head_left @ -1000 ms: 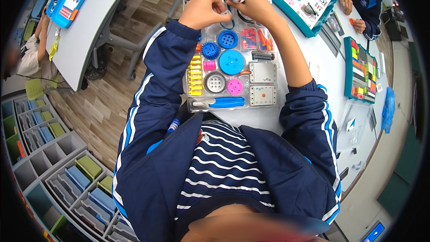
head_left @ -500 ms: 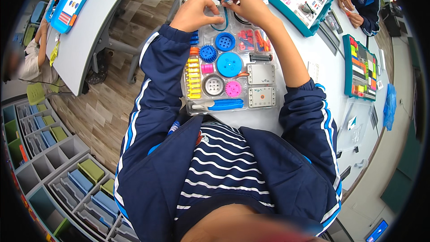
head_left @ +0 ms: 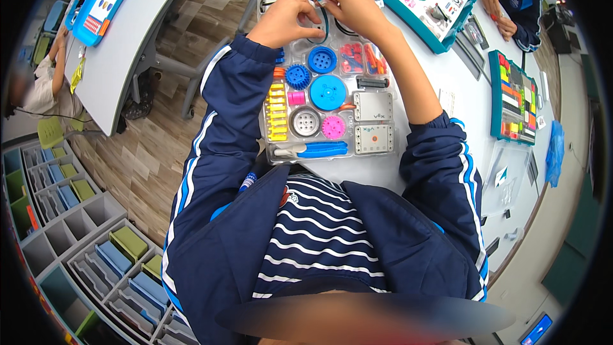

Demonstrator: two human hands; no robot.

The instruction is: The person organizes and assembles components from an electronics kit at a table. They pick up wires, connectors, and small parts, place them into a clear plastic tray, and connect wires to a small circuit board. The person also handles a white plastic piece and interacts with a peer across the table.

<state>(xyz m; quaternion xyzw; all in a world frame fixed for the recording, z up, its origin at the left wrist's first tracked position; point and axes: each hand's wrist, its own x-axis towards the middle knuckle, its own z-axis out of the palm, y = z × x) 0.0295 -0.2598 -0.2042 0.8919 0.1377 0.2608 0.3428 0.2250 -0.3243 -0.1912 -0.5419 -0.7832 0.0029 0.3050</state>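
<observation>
At the far end of a clear plastic parts tray (head_left: 276, 152), both my hands work close together over a thin cable (head_left: 327, 24) bent into a dark teal loop. My right hand (head_left: 352, 9) pinches the cable near a small pale-blue end. My left hand (head_left: 285, 20) is curled beside the loop, its thumb near the cable; what lies between its fingers is hidden. Nearer me in the tray are blue wheels (head_left: 327, 92), a blue gear (head_left: 297, 77), a pink gear (head_left: 332, 127), yellow pieces (head_left: 276, 112), grey modules (head_left: 373, 107) and a blue-handled tool (head_left: 322, 149).
A teal-edged lid (head_left: 418, 9) with part pictures lies beyond my right hand. Farther right are a teal box of coloured pieces (head_left: 514, 99), a clear bin (head_left: 502, 179) and a blue bag (head_left: 555, 153). Another person's hands (head_left: 501, 13) are at the upper right; shelves (head_left: 96, 243) stand left.
My left hand has shifted slightly right and down, its thumb closer to the cable loop. The right hand still pinches the cable, moved slightly left. The tray parts stay put.
</observation>
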